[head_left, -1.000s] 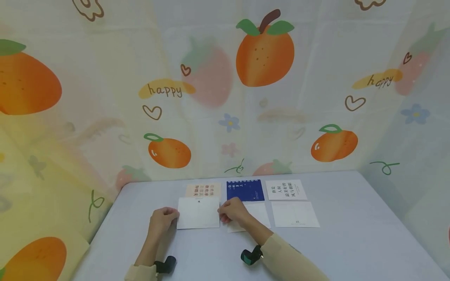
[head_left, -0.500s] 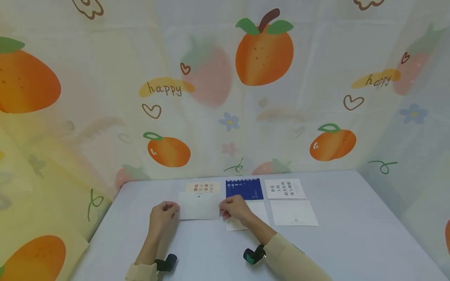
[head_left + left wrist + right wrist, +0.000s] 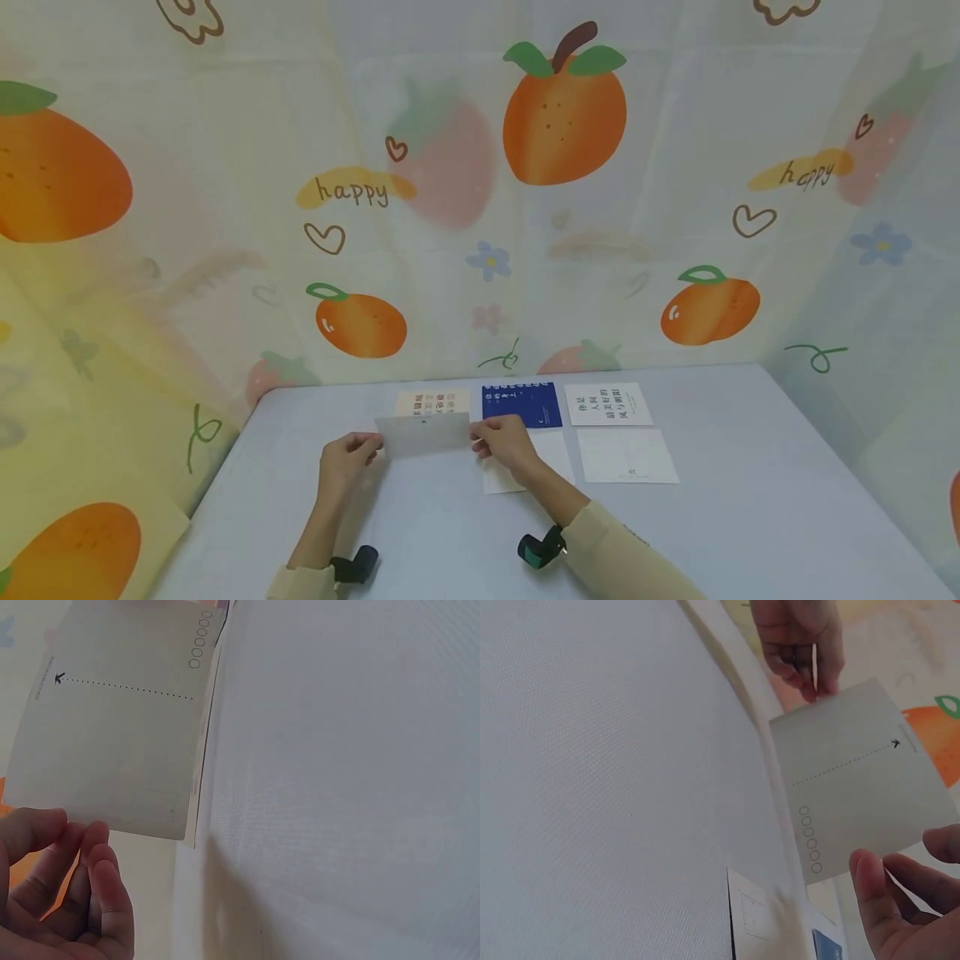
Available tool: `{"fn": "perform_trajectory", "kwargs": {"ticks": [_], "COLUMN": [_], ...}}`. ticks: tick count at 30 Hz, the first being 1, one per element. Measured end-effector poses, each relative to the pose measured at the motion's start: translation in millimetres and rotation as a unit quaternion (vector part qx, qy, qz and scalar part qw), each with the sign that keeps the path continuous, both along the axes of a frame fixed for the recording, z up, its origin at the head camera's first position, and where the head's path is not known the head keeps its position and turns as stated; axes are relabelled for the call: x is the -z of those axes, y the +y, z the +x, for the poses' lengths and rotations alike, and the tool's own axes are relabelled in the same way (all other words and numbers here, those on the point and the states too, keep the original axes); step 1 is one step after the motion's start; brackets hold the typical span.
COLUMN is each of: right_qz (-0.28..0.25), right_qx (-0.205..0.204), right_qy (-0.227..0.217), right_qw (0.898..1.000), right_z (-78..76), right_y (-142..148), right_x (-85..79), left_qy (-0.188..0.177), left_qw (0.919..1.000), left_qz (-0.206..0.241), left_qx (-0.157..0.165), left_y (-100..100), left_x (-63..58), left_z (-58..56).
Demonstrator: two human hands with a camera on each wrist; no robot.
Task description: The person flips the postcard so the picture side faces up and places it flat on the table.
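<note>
Postcard (image 3: pixel 423 440) stands tilted up over the left part of the table (image 3: pixel 735 542), between the hands, its dotted line and row of circles facing the person. The left hand (image 3: pixel 348 458) pinches its left edge, the right hand (image 3: pixel 510 446) its right edge. On the far side, it partly hides a cream card (image 3: pixel 433 403); whether its lower edge touches the table, I cannot tell. To the right lie a blue card (image 3: pixel 521 406) and a lettered card (image 3: pixel 607 405), with two pale cards (image 3: pixel 630 457) on their near side. The step in hand looks like tipping or turning the postcard; the next move seems to call for both hands to tilt together, clear of the cream card.
</note>
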State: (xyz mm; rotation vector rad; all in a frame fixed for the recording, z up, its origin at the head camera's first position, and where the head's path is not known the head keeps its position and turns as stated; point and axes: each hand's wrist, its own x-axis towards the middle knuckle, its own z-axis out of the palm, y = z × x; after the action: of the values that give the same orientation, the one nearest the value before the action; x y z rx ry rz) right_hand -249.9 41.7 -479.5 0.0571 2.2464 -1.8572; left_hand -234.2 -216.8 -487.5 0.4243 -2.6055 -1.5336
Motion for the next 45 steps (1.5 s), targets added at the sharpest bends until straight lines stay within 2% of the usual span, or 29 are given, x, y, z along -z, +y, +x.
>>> {"fn": "perform_trajectory", "kwargs": {"ticks": [10, 18, 22, 30, 36, 37, 40, 43, 45], "right_qz": [-0.014, -0.03, -0.032, -0.063, -0.084, -0.085, -0.085, -0.084, -0.083], "right_qx": [0.013, 0.022, 0.016, 0.013, 0.008, 0.008, 0.012, 0.018, 0.02], "right_qy": [0.016, 0.006, -0.002, -0.016, -0.027, -0.03, -0.036, -0.042, -0.041], "right_qw": [1.0, 0.999, 0.999, 0.998, 0.996, 0.996, 0.996, 0.995, 0.996], "right_z": [0.2, -1.2, -0.8, -1.5, -1.7, -1.7, -1.4, -2.2, -2.1], "right_y": [1, 1, 1, 1, 2, 2, 3, 4, 4], "right_x": [1.9, 3.9, 5.1, 8.0, 8.6, 9.1, 9.5, 10.3, 10.7], "left_qy": [-0.004, -0.018, -0.029, -0.029, -0.032, -0.032, -0.035, -0.033, -0.032], "left_qw": [0.9998, 0.998, 0.9963, 0.9955, 0.9964, 0.9971, 0.9983, 0.9991, 0.9993], "left_qz": [0.012, 0.051, 0.073, 0.085, 0.072, 0.061, 0.039, 0.02, 0.018], "left_qx": [-0.011, -0.034, -0.034, -0.031, -0.032, -0.032, -0.026, -0.018, -0.01], "left_y": [4, 8, 9, 10, 9, 7, 5, 5, 9], "left_x": [0.7, 4.0, 2.9, 0.7, 0.4, 7.5, 11.3, 11.6, 2.4], "left_z": [2.1, 0.6, 1.2, 2.2, 4.3, 0.9, -1.4, -1.5, 4.3]}}
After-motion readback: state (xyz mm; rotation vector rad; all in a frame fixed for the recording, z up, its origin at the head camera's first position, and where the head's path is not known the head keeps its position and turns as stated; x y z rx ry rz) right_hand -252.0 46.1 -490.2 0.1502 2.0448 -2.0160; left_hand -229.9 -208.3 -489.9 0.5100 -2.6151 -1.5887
